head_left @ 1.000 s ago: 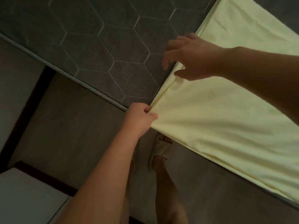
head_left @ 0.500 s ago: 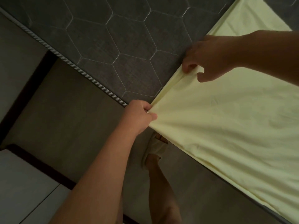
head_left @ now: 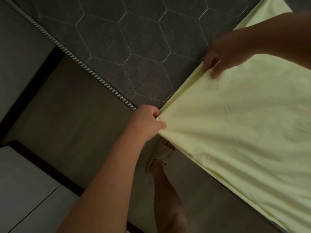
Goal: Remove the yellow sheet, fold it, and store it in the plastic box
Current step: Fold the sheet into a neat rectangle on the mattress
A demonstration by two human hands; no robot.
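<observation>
The pale yellow sheet (head_left: 244, 123) covers the right part of a dark grey mattress (head_left: 127, 47) quilted in hexagons. My left hand (head_left: 146, 123) grips the sheet's corner at the mattress's near edge, fingers curled round the bunched cloth. My right hand (head_left: 222, 56) pinches the sheet's turned-back edge farther up the mattress, and the cloth is stretched taut between the two hands. The plastic box is not in view.
A grey rope-like piping (head_left: 80, 63) runs along the mattress edge. Below it are the bed's dark side (head_left: 75, 123), a dark frame strip (head_left: 43, 165) and pale floor tiles (head_left: 21, 190). My foot in a light slipper (head_left: 159, 155) stands by the bed.
My right hand went from hovering open over the sheet's edge to pinching it, then slid farther up and right along the edge. The left hand has kept its grip on the corner.
</observation>
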